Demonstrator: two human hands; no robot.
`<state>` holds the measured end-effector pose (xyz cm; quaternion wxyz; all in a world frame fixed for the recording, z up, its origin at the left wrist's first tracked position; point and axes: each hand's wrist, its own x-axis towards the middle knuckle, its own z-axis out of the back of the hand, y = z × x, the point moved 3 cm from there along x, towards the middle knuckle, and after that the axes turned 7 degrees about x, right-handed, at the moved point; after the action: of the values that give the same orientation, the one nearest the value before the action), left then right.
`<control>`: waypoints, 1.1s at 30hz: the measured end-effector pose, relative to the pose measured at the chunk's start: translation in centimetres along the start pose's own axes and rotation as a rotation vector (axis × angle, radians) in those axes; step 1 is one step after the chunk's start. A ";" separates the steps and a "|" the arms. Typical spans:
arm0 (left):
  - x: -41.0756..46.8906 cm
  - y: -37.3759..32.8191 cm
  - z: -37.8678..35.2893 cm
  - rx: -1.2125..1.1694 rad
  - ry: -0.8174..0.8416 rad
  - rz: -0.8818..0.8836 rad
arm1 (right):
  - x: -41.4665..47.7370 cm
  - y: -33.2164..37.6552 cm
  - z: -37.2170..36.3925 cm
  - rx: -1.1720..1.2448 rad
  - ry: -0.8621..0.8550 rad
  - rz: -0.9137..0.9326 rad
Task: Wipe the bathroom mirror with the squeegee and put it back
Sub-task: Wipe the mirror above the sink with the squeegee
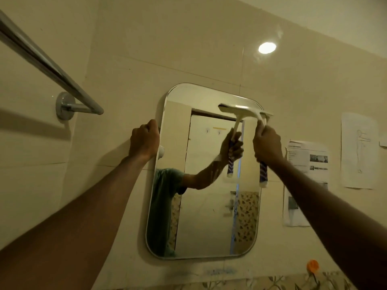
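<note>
A rounded rectangular mirror (209,216) hangs on the beige tiled wall. My right hand (267,143) is shut on the blue-and-white handle of a white squeegee (247,110), whose blade lies across the mirror's upper right corner, against the glass. My left hand (144,141) grips the mirror's left edge near its top. The glass reflects my arm and the squeegee.
A chrome towel rail (48,65) juts from the wall at the upper left. Printed paper sheets (307,162) are stuck on the wall right of the mirror. An orange hook (312,265) sits below at the right, above a patterned tile band.
</note>
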<state>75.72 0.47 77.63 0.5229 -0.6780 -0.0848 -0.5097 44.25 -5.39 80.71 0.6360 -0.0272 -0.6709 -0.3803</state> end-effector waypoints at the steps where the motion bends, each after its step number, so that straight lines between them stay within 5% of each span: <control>1: 0.0 0.1 0.0 -0.008 0.004 0.000 | -1.7 -1.6 -0.4 0.010 0.000 -0.018; 9: -0.2 0.3 -0.6 0.103 -0.017 -0.023 | -16.6 -8.8 -1.4 0.038 0.100 -0.111; 20: -0.1 0.3 -0.3 0.098 0.015 -0.037 | 0.2 4.8 -1.9 0.024 0.031 0.089; 27: -0.2 0.1 0.0 0.132 0.031 -0.072 | -16.0 -4.4 -5.8 -0.007 0.009 -0.004; 33: -0.1 0.0 0.2 0.034 0.055 0.009 | -20.0 -2.8 -4.1 0.018 0.132 -0.068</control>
<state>75.80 0.69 77.51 0.5388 -0.6550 -0.0758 -0.5243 49.95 -0.65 61.48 0.6657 0.0263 -0.6315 -0.3967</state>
